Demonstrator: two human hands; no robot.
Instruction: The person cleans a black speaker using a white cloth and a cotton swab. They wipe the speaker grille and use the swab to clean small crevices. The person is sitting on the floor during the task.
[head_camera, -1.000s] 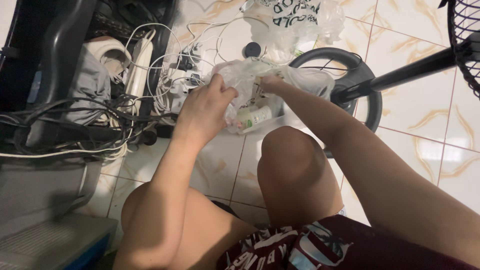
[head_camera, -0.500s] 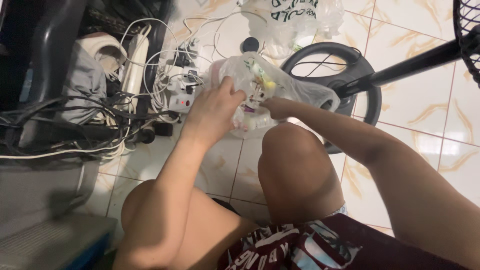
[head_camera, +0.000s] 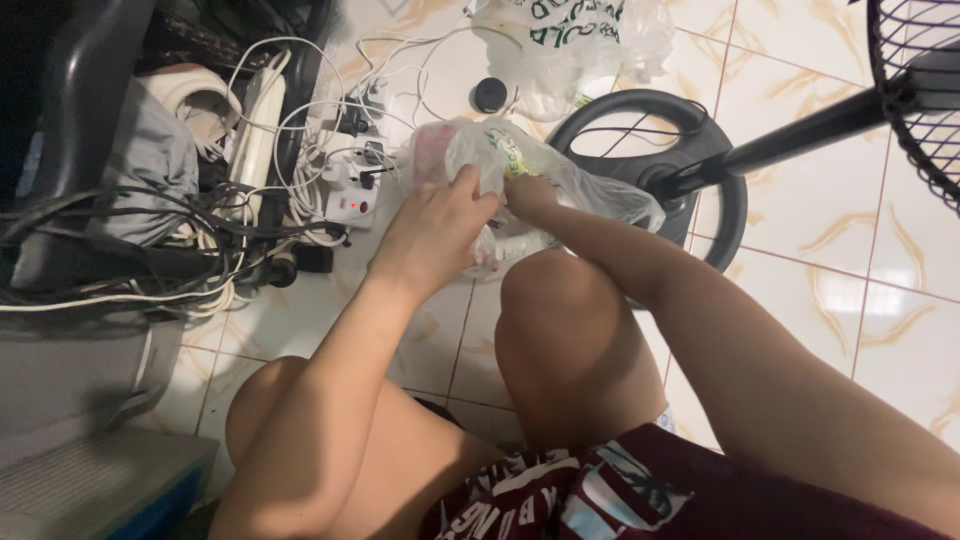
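A clear plastic bag (head_camera: 560, 170) with small items inside, some pink and some green and white, lies on the tiled floor in front of my knees. My left hand (head_camera: 435, 235) grips the bag's near left side, fingers closed on the plastic. My right hand (head_camera: 528, 195) pinches the bag just to the right of it, the two hands almost touching. What lies inside the bag under my hands is hidden.
A black standing fan base (head_camera: 690, 150) with its pole (head_camera: 800, 135) sits right behind the bag. A tangle of white and black cables (head_camera: 270, 170) and a power strip (head_camera: 350, 205) lies at left. Another printed plastic bag (head_camera: 580, 40) rests farther back.
My right hand rose from lower on the bag up beside my left hand. The bag has been gathered and shifted a little between the hands.
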